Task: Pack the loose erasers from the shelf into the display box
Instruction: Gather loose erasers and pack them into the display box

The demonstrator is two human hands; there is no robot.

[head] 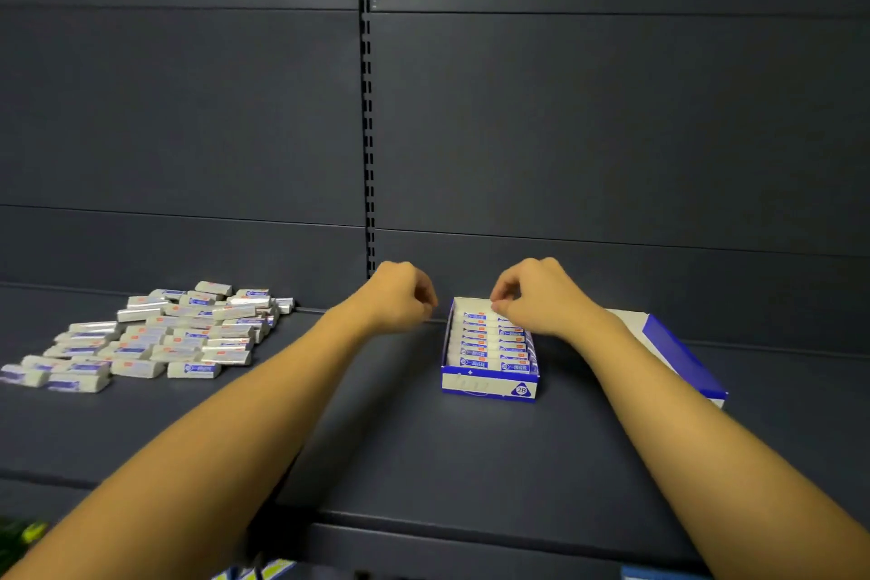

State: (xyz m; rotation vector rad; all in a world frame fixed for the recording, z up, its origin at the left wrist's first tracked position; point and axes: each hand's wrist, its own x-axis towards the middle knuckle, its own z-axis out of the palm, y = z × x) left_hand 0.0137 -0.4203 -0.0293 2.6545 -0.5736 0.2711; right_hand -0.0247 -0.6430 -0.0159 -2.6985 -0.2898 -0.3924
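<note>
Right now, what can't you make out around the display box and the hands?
- Head view: right hand covers the back of the display box; whether it pinches an eraser is unclear.
- Left hand: curled fingers face away, contents hidden.
- Loose erasers: label print too small to read; the pile's left end is near the frame edge.

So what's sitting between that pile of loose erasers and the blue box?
In the head view, only the left hand and its forearm cross the dark shelf between the loose erasers and the display box.
</note>
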